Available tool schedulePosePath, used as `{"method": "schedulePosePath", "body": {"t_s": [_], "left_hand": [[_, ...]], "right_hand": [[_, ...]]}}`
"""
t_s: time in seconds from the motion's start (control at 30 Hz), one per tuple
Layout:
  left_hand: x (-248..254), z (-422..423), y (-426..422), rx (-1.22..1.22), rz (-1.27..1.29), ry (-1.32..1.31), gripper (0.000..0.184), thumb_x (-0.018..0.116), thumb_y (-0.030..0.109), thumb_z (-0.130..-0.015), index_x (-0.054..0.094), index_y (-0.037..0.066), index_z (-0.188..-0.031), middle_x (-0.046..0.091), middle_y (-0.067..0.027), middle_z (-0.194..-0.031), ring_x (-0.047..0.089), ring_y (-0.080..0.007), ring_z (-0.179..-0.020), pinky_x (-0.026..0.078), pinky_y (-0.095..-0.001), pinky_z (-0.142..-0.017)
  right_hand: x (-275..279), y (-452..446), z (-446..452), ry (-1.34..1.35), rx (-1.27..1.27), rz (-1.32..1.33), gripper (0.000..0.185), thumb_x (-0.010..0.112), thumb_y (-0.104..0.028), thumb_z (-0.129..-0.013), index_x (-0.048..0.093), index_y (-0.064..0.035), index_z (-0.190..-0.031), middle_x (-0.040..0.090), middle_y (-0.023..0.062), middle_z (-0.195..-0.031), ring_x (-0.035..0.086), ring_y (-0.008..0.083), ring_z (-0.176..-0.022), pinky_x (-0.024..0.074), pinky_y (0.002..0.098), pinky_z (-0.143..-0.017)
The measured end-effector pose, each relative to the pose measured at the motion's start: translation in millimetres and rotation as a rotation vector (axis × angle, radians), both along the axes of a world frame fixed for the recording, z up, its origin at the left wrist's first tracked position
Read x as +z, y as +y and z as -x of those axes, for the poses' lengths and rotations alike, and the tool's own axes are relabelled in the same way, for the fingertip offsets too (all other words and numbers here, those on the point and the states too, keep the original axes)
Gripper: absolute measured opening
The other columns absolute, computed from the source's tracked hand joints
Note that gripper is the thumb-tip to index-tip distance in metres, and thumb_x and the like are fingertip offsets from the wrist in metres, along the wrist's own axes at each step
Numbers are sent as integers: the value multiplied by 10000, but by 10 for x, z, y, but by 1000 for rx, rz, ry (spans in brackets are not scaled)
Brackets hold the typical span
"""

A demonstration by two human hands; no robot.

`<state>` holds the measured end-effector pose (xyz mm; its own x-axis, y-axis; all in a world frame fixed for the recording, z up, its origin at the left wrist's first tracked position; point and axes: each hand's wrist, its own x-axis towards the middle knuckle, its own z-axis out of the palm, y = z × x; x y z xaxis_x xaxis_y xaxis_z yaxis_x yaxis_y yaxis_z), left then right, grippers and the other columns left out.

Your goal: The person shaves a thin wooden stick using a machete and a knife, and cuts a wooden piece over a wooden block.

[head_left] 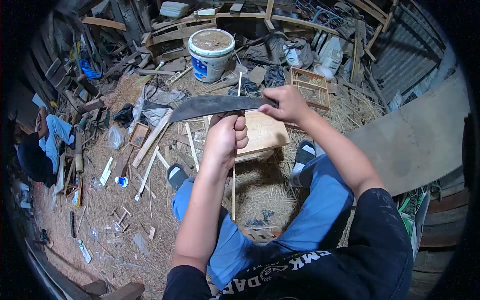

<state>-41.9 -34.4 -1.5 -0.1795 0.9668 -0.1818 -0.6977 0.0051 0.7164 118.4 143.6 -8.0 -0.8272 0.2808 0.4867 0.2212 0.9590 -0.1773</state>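
My right hand (289, 104) is closed round the handle end of a machete (207, 106), whose broad dark blade points left. My left hand (227, 136) makes a fist round a thin wooden strip (233, 192). The strip stands nearly upright, its upper end showing above the blade and its lower end between my legs. The blade crosses the strip just above my left fist; whether its edge touches the wood I cannot tell. Behind my left hand, between my knees, is a low wooden stool or block (262, 131) with a pale flat top.
A white bucket (211, 62) stands ahead beside a slatted wooden frame (310, 86). Wood strips (147, 172) and shavings litter the floor. To the right is a large curved board (407, 135). Another person (42, 145) sits at the far left.
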Motion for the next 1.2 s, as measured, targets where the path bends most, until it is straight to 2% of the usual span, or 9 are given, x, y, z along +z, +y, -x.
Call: {"method": "schedulePosePath", "body": {"t_s": [0.07,0.13,0.27,0.43,0.57,0.67,0.8,1.03,1.2], "left_hand": [[0,53,-9,0,-46,-39,141,424,135,-1051,501,99,-939,297,79,-612,232,-35,-440,172,-225,-374],[1,96,-12,-4,-102,-68,139,426,152,-1061,498,104,-953,300,76,-616,232,-35,-440,173,-223,-371],[12,141,-24,-70,-144,-86,140,432,180,-1074,498,114,-970,292,78,-608,224,-33,-433,169,-221,-363],[-111,182,62,-94,-54,-152,148,419,179,-1075,497,110,-971,284,78,-611,223,-34,-439,160,-226,-366],[-87,175,40,-120,-69,-182,154,410,183,-1078,494,109,-971,268,82,-610,218,-34,-447,157,-228,-365],[-19,218,-9,-165,-209,-117,153,414,195,-1082,490,112,-978,270,78,-615,202,-34,-442,157,-222,-370],[59,149,-27,-112,-176,-98,158,425,210,-1083,491,113,-976,268,78,-610,208,-32,-439,153,-221,-370],[-90,227,29,-46,-101,-78,105,414,129,-1058,495,87,-1007,300,75,-610,233,-43,-434,166,-228,-372],[-19,290,-5,-34,-106,-160,132,413,168,-1075,495,90,-1008,280,84,-610,216,-34,-435,160,-213,-366]], "right_hand": [[-32,209,5,2,-23,-51,577,575,-585,-935,605,-37,-759,590,162,-643,640,387,-661,469,433,-574],[-16,363,60,22,-375,224,572,558,-583,-954,683,-38,-834,610,161,-659,650,363,-656,469,425,-581],[-16,405,-72,102,-322,288,578,561,-628,-940,783,-97,-989,682,188,-702,679,311,-614,493,419,-572],[49,-8,88,30,-53,14,607,602,-627,-899,562,-74,-654,589,157,-598,624,395,-614,471,466,-541],[-4,119,125,0,36,18,567,612,-593,-896,577,-52,-729,568,163,-636,614,397,-638,457,463,-564],[24,500,161,59,-309,331,563,584,-579,-937,690,-38,-821,644,151,-696,660,293,-645,474,424,-593],[-110,745,65,222,-355,324,564,570,-577,-953,721,-41,-866,666,138,-703,658,248,-638,472,403,-593],[97,44,294,-37,20,79,588,607,-605,-899,583,-48,-712,576,176,-624,596,401,-590,440,454,-531],[99,313,334,34,-23,-54,661,587,-703,-873,623,-87,-638,618,150,-596,644,329,-559,499,435,-531]]}}
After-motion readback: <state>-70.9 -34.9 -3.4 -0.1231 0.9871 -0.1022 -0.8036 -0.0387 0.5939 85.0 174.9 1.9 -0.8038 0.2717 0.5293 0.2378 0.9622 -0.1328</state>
